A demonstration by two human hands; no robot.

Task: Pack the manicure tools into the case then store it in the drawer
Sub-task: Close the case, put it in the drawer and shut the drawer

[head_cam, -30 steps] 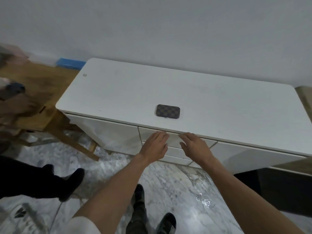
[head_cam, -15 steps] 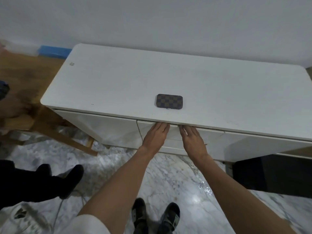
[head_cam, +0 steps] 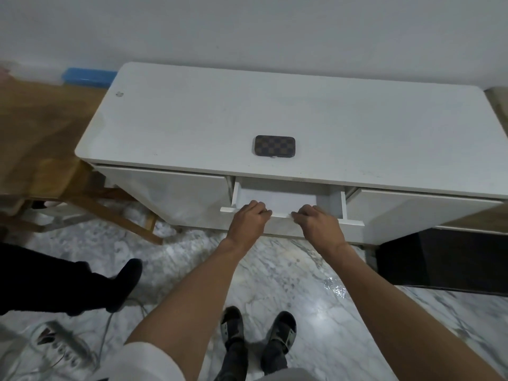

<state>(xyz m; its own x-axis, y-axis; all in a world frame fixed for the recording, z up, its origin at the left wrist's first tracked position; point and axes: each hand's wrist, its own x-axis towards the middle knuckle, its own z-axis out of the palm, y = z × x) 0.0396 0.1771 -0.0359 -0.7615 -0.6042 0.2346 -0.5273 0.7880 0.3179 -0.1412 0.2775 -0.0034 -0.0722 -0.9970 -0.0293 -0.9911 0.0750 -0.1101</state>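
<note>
Seen from the head camera, a low white cabinet (head_cam: 275,111) with a smooth, faintly scuffed matte top and rounded corners stands against a plain pale wall. On that top, near the front edge and above the middle section, lies the case (head_cam: 274,146): a small flat rectangle with rounded corners, closed, covered in a dark brown-and-tan checkerboard material. Bare tabletop surrounds it on every side. Directly below it the drawer (head_cam: 277,200) is pulled partly out, its white inner walls and floor bare and boxy, its glossy front panel hanging out past the neighbouring flat cabinet fronts to either side. The left hand (head_cam: 248,221) has its fingers curled over the top edge of the drawer front, left of centre; the right hand (head_cam: 319,222) is hooked over the same edge just beside it, with a narrow gap between the two. Both forearms reach forward bare. The floor (head_cam: 275,270) is polished grey-veined marble with a bright glare spot, open between the person's feet and the cabinet. A wooden table (head_cam: 35,127) with slanted legs stands to the left, a white power strip (head_cam: 59,345) with a cable lies lower left, and a dark box (head_cam: 439,259) sits low at the right.
</note>
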